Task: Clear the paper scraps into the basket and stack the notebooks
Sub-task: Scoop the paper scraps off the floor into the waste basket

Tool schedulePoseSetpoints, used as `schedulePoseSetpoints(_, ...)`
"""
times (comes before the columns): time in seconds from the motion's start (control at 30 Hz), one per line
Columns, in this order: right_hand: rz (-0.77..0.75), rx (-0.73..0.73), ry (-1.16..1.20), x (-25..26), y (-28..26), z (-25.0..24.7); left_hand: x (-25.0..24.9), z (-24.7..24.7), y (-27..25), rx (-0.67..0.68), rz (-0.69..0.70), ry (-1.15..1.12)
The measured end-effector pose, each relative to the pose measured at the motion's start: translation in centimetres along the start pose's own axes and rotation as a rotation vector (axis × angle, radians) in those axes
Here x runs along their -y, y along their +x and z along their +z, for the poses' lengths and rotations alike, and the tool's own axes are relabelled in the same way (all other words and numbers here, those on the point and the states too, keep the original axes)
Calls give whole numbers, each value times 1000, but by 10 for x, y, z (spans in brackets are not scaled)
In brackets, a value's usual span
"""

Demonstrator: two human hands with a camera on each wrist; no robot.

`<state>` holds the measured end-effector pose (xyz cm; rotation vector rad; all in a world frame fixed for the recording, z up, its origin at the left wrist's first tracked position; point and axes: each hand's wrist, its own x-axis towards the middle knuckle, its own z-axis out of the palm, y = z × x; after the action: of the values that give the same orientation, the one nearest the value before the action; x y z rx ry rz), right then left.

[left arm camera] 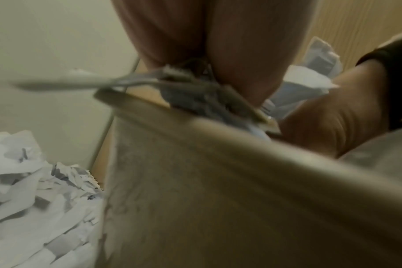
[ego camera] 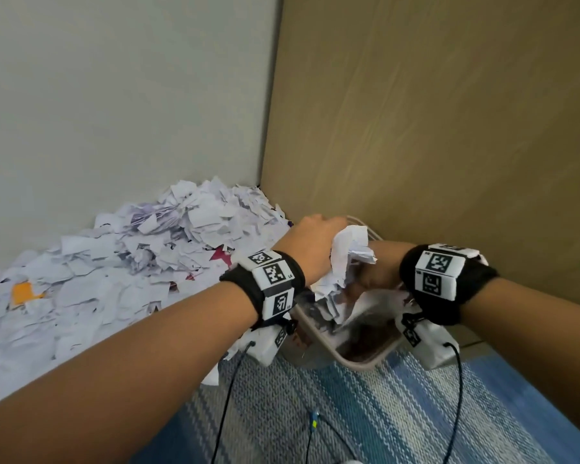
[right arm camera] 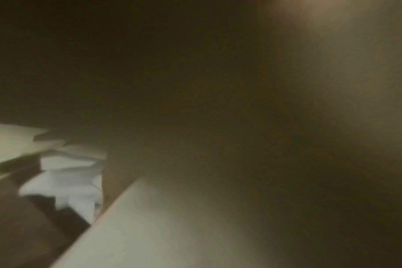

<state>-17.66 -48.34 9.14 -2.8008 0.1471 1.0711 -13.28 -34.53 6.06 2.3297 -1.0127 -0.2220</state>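
A wood panel point(ego camera: 449, 112) and a pale wall point(ego camera: 114, 95) meet in a corner, and the largest thing below them is the heap of paper scraps point(ego camera: 114, 262), white with a few orange and red bits, banked from that corner out along the wall toward the left edge. What carries the heap is hidden under the paper. At the near edge lies a blue and grey striped woven mat point(ego camera: 365, 413), crossed by thin black cables point(ego camera: 228, 396) that run from the wrist units.

The basket point(ego camera: 362, 358), beige with a rounded rim, stands against the panel, just right of the heap and at the mat's far edge; some scraps already lie in it.

Both hands are over its mouth. The left hand point(ego camera: 315, 242) is curled round a wad point(ego camera: 345, 259) of crumpled white scraps, held above the opening. The right hand point(ego camera: 379, 269) is on the other side of the wad, touching it, but mostly hidden behind the paper, so I cannot tell whether it grips or only cups. Its wrist view is dark and blurred, showing only some white paper. Each wrist wears a black band point(ego camera: 449, 283) with marker tags.
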Motion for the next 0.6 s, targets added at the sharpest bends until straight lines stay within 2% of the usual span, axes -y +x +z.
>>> schedulePoseSetpoints(0.1,75,-41,-32,-8,4,-6,0,6,0,124,-7,24)
schedulePoseSetpoints(0.17,86,-64,-94,-12,7,-11,1,7,0,154,-11,31)
schedulePoseSetpoints(0.33,219,55,-183,-16,1,-29,7,-2,0,206,-34,94)
schedulePoseSetpoints(0.47,259,132,-167,-9,-5,-42,13,-17,-1,106,-24,28)
schedulePoseSetpoints(0.6,205,-15,-147,15,-9,-58,24,-43,-4,-36,-56,-4)
